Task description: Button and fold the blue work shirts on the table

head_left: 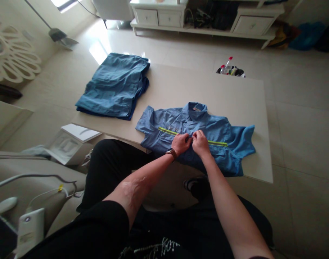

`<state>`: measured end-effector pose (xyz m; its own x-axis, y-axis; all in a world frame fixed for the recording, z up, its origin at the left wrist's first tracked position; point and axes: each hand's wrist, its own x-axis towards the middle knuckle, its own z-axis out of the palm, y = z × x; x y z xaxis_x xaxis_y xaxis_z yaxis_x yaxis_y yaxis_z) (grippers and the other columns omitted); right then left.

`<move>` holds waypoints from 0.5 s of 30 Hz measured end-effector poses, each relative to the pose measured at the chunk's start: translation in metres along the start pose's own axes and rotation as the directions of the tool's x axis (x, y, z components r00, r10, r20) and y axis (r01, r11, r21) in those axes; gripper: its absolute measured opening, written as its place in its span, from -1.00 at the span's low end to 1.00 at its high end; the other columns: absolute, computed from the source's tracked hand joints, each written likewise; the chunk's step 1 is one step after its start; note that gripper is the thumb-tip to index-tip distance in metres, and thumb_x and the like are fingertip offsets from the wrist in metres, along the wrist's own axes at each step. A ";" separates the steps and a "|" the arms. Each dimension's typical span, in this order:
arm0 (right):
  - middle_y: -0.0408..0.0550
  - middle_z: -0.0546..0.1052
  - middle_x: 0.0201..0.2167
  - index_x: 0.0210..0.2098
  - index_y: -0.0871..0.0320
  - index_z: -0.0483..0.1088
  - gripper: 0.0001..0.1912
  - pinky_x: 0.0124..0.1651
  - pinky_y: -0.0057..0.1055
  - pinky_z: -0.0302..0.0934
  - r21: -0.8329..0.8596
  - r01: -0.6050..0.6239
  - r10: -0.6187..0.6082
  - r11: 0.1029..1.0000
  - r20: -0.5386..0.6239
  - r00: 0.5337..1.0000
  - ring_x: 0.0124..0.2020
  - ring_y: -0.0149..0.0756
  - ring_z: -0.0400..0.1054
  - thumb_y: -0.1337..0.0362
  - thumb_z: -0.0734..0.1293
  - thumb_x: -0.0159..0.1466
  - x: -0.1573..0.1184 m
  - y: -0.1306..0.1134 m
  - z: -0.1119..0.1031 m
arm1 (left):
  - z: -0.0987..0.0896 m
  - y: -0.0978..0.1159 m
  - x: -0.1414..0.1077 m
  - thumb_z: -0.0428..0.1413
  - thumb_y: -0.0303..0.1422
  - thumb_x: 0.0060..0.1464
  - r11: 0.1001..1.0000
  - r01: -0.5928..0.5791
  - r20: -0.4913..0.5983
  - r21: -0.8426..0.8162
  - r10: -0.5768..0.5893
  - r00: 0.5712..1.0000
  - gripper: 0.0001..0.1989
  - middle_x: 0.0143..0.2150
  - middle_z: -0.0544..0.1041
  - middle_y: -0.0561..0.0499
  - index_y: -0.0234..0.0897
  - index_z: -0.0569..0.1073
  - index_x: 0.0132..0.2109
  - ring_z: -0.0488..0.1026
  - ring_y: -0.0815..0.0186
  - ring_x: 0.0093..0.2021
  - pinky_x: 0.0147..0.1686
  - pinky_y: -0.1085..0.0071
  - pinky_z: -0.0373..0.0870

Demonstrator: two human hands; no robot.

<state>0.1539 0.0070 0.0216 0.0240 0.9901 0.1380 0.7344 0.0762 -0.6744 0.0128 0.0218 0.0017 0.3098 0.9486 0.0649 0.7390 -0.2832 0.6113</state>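
Observation:
A blue short-sleeved work shirt (164,117) with a yellow-green stripe across the chest lies face up on the white table (180,84), its collar pointing away from me. My left hand (181,142), with a watch on the wrist, pinches the shirt's front edge at the middle of the chest. Right beside it, my right hand (200,143) is closed on the same front edge, fingertips almost touching the left ones. Whatever small part lies between the fingertips is hidden. The shirt's lower part hangs over the near table edge towards my lap.
Folded blue garments (113,86) lie at the table's left end. Beyond the far edge stand bottles with red caps (228,66) in a bin. A white cabinet (170,18) lines the back. On the left are a sofa (32,165), an open white box (70,144) and a white power bank (31,228).

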 end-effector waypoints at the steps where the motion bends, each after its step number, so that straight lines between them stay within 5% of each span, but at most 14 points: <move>1: 0.07 0.43 -0.24 -0.32 0.06 0.27 -0.88 -0.03 -0.17 0.28 -0.008 0.004 -0.003 1.000 0.007 1.000 -0.19 -0.07 0.33 0.40 0.19 0.31 0.000 0.000 0.000 | 0.000 0.000 0.000 0.11 -0.26 0.32 1.000 0.001 0.003 0.007 -0.001 1.000 -0.76 -0.42 0.57 0.00 -0.21 0.47 -0.34 0.45 0.26 -0.38 -0.15 0.29 0.27; 15: 0.07 0.44 -0.23 -0.33 0.04 0.25 -0.91 -0.05 -0.20 0.29 -0.054 -0.018 0.020 0.998 0.035 0.999 -0.19 -0.09 0.34 0.34 0.23 0.31 0.000 0.000 -0.002 | 0.002 -0.001 0.000 0.08 -0.31 0.32 0.998 -0.012 0.001 0.057 0.012 1.000 -0.83 -0.33 0.62 -0.06 -0.21 0.49 -0.25 0.52 0.21 -0.30 -0.16 0.28 0.29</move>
<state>0.1552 0.0072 0.0227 0.0150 0.9949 0.0994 0.7697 0.0520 -0.6363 0.0131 0.0215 -0.0009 0.3193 0.9450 0.0714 0.7679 -0.3022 0.5648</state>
